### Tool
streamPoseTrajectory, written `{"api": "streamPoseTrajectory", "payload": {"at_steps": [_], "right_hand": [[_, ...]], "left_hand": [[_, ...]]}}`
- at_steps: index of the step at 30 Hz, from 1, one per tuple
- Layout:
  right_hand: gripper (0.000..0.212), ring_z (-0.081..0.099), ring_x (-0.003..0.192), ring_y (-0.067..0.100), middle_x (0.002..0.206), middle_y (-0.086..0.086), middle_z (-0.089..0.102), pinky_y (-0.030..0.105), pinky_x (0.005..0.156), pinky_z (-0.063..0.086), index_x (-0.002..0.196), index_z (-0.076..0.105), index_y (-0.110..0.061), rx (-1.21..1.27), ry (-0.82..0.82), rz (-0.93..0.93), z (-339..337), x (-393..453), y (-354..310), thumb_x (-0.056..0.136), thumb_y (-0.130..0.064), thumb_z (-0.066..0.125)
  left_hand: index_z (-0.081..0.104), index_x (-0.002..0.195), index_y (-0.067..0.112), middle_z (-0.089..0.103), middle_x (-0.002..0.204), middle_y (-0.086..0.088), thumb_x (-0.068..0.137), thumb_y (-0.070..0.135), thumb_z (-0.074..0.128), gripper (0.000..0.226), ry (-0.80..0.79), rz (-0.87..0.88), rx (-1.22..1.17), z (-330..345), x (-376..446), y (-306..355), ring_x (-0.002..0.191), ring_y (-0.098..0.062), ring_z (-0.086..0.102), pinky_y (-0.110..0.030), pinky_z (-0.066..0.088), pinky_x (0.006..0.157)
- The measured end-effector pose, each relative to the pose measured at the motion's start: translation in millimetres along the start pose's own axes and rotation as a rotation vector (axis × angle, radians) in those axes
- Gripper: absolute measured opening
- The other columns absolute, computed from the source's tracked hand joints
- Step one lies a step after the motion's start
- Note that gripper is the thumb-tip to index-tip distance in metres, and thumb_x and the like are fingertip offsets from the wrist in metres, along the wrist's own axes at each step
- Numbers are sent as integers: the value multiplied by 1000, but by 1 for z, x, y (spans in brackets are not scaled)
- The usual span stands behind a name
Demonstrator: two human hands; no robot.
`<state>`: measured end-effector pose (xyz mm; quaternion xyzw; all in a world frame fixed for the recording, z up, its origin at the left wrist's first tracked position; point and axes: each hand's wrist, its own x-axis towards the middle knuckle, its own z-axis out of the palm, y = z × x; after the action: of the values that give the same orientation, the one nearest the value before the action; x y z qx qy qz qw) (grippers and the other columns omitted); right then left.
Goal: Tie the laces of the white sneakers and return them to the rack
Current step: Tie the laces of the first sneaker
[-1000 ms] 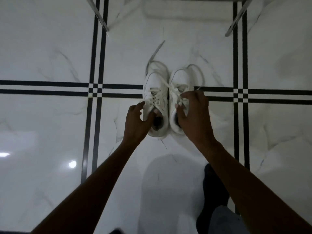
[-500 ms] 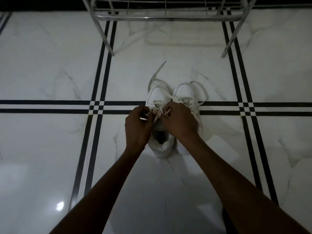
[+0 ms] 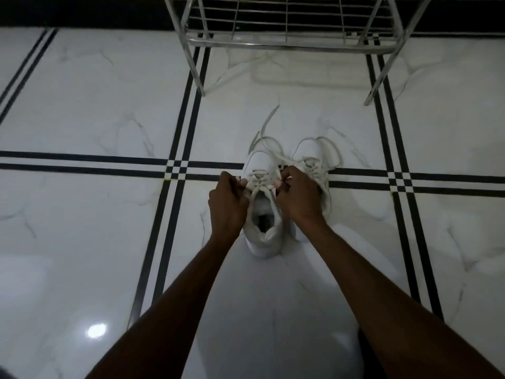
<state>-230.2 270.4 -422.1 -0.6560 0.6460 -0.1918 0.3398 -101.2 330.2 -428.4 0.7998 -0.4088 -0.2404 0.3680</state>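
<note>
Both my hands, left (image 3: 228, 205) and right (image 3: 296, 196), have fingers pinching the laces (image 3: 259, 184) on the left sneaker (image 3: 262, 214), floor-level.

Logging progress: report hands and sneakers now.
Left hand and right hand pinching left sneaker laces. Right sneaker untied. Both on floor; rack path open.

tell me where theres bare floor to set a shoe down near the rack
Bare floor lies between the sneaker toes and the rack's front legs, and across the tiles left of the left hand and right of the right sneaker. It is crowded around the left sneaker, where the right hand and loose laces sit.
</note>
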Motion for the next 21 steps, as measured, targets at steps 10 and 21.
{"api": "streamPoseTrajectory", "payload": {"at_steps": [10, 21], "right_hand": [[14, 69, 90, 25, 94, 6, 72, 39, 77, 55, 92, 57, -18, 157, -208, 69, -8, -3, -6, 92, -29, 66], [6, 73, 96, 17, 100, 1, 77, 48, 90, 59, 93, 62, -21, 513, -219, 106, -4, -11, -16, 94, -27, 63]], "left_hand": [[58, 94, 12, 74, 90, -9, 99, 40, 57, 29, -103, -126, -217, -12, -1, -17, 87, -27, 72, -55, 60, 80], [68, 110, 2, 76, 103, -11, 102, 31, 58, 32, -253, -221, -695, -31, -16, -10, 111, -30, 70, -52, 54, 103]]}}
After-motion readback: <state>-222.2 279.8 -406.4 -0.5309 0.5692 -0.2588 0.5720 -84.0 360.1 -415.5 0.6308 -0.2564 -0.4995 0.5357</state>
